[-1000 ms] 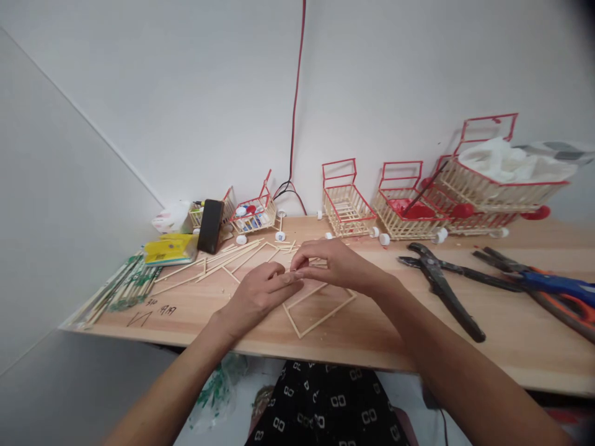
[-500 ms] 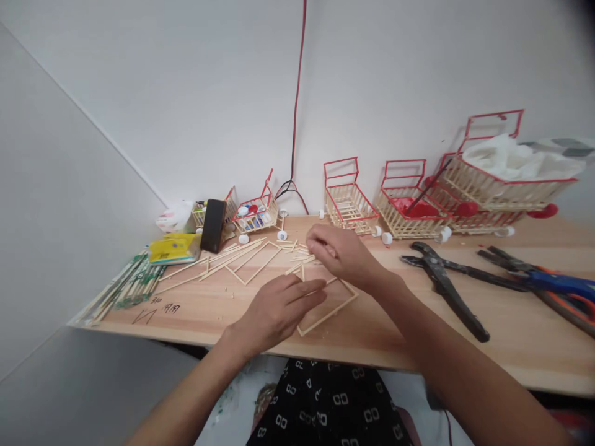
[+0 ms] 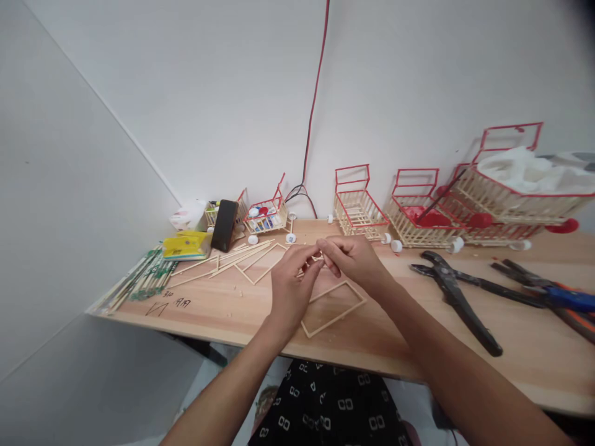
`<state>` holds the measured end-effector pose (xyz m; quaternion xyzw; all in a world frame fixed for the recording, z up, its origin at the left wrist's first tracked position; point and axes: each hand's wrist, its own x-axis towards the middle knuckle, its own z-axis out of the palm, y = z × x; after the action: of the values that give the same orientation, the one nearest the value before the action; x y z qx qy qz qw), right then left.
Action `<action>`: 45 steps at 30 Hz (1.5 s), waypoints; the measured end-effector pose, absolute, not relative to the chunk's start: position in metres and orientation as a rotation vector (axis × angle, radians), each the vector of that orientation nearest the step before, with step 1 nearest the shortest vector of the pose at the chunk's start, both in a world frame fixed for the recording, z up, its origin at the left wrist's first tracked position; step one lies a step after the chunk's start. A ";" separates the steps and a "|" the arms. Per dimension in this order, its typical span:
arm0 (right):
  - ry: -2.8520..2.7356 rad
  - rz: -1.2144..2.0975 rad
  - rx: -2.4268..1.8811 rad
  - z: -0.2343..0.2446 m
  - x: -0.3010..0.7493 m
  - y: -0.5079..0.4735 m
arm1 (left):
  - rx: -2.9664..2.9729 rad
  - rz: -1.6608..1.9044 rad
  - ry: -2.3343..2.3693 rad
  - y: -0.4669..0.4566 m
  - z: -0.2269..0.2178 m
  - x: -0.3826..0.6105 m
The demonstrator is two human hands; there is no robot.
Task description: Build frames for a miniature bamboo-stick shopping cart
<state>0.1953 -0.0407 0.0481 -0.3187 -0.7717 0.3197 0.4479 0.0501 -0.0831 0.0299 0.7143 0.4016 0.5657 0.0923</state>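
Observation:
Above the table, my left hand [image 3: 294, 282] and my right hand [image 3: 352, 257] meet with their fingertips pinched together. Something small and pale shows between the fingers, too covered for me to name. Just below them a rectangular wooden stick frame [image 3: 334, 321] lies flat, its left side partly behind my left hand. To the left lies another stick frame [image 3: 264, 272], with loose thin wooden sticks [image 3: 232, 260] beside it.
Small stick carts with red rims, one of them a wooden cart [image 3: 360, 214], line the wall. Pliers [image 3: 458, 297] lie at right beside blue-handled pliers [image 3: 553, 291]. At left are a phone [image 3: 224, 224], a yellow packet [image 3: 186, 246] and bundled sticks [image 3: 151, 275]. A red cable [image 3: 316, 93] hangs down the wall.
My left hand has lifted off the frame and come up to my right hand; their fingertips now meet. The view has shifted slightly left, and the frame shows more fully.

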 end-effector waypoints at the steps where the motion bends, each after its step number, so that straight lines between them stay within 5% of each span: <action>1: -1.886 0.826 -0.799 0.048 0.195 -0.041 | 2.096 1.699 1.181 -0.084 0.030 0.052; 14: -1.996 1.082 -0.659 0.040 0.190 -0.041 | 1.795 1.720 1.099 -0.099 0.039 0.047; 21: -1.856 1.045 -0.766 0.042 0.200 -0.033 | 2.086 1.302 1.791 -0.109 0.051 -0.043; 27: -1.917 1.077 -0.796 0.039 0.200 -0.029 | 2.156 0.850 2.080 -0.101 0.017 -0.131; 45: -1.982 1.019 -0.865 0.035 0.202 -0.027 | 2.289 0.694 1.719 -0.120 0.009 -0.129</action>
<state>0.2016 -0.0270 0.0354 -0.3365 -0.7714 0.3966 0.3667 -0.1293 -0.1201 0.0093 0.7734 0.5807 0.2345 0.0980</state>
